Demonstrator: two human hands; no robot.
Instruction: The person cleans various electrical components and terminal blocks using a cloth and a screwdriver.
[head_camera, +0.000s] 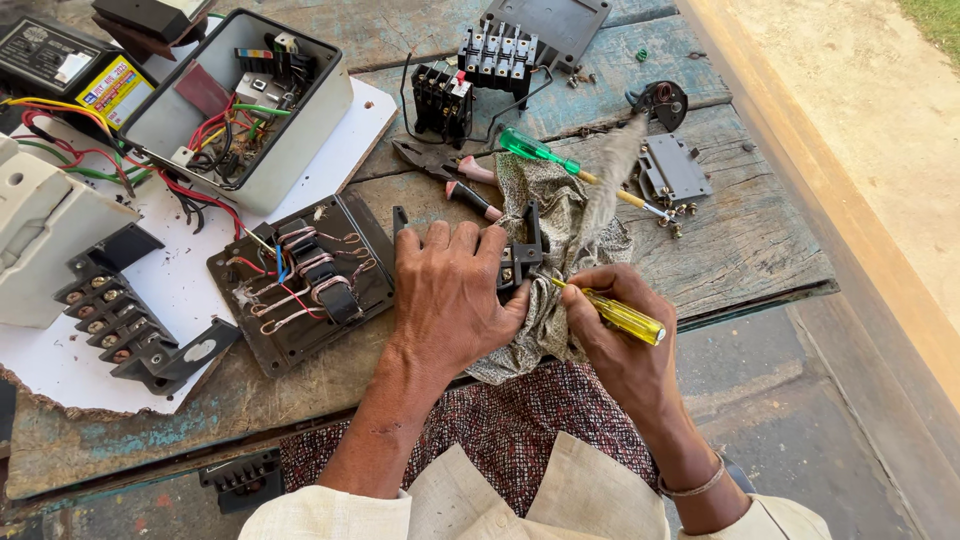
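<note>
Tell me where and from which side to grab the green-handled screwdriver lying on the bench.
Take the green-handled screwdriver by its green handle, coming from above with fingers across it. It lies flat and slanted, handle toward the black contactor, shaft running down-right over the patterned cloth. The handle is the thick, exposed end; pliers lie close on its left, so probably approach from the right.

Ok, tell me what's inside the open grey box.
The grey box holds red, green and yellow wires plus small black components. Its floor is hidden beneath the tangle.
</note>
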